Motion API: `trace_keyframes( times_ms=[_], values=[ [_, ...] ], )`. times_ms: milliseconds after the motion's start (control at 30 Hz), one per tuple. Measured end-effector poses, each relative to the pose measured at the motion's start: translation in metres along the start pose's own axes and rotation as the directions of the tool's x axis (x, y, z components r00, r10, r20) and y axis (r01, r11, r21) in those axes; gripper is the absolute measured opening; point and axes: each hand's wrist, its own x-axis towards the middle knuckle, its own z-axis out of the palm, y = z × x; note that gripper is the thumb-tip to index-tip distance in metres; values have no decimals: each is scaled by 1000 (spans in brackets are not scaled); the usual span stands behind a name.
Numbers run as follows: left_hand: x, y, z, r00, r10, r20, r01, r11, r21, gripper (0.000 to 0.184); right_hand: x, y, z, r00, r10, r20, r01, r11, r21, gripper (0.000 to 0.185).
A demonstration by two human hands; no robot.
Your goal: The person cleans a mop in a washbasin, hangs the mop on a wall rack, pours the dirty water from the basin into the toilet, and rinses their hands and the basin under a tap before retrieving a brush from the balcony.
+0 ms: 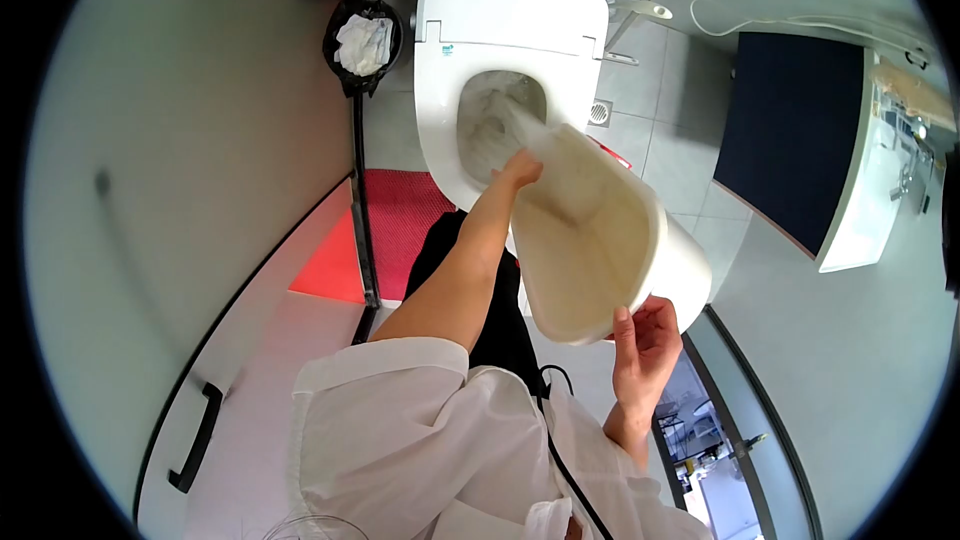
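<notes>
A white plastic bin (580,240) is tilted toward the toilet (440,120), its cream-coloured inside facing up. Water (522,120) runs from its far edge into the toilet bowl, where the surface is stirred up. My left hand (520,170) is closed on the bin's edge close to the bowl's front rim; some of its fingers are hidden. At the bin's near end, my right hand (648,350) grips the rim, with the thumb on the inside and the fingers around the outside.
To the left stands a small black-lined waste bin (363,45) with white paper inside. A red mat (400,220) lies before the toilet. Right are a floor drain (600,113), a dark cabinet (795,130) and a sink (880,180). A black handle (197,438) is at lower left.
</notes>
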Motion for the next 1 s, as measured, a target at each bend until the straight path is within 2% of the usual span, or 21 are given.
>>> trace_keyframes(
  times_ms=[67,100,167,233,367,467,567,833,1000],
  values=[
    [-26,21,-28,986,-49,157,63,994,-86,44,1,-6,9,1000,-20,10,21,997,-70,12],
    [-51,42,-52,986,-50,158,66,993,-96,44,1,-8,14,1000,-18,16,20,997,-79,12],
    [-100,77,-91,959,-282,3,279,946,-168,47,-2,-12,28,995,-50,85,68,972,-224,12],
    [-102,73,-94,953,-304,0,297,932,-208,48,-6,-18,45,991,-78,105,107,946,-307,13],
    [-106,69,-100,938,-347,31,343,905,-252,53,-19,-24,77,952,-182,246,271,874,-402,15],
    [-105,71,-98,954,-295,51,298,925,-234,55,-29,-23,97,890,-277,362,430,771,-469,19],
    [-102,72,-94,962,-269,33,265,905,-333,58,-36,-26,112,849,-311,426,502,726,-471,21],
    [-114,68,-108,960,-277,-34,240,882,-406,62,-52,-30,122,779,-346,523,594,673,-440,21],
    [-132,68,-110,956,-274,-104,209,885,-416,63,-61,-29,110,780,-345,522,590,683,-431,19]
  ],
)
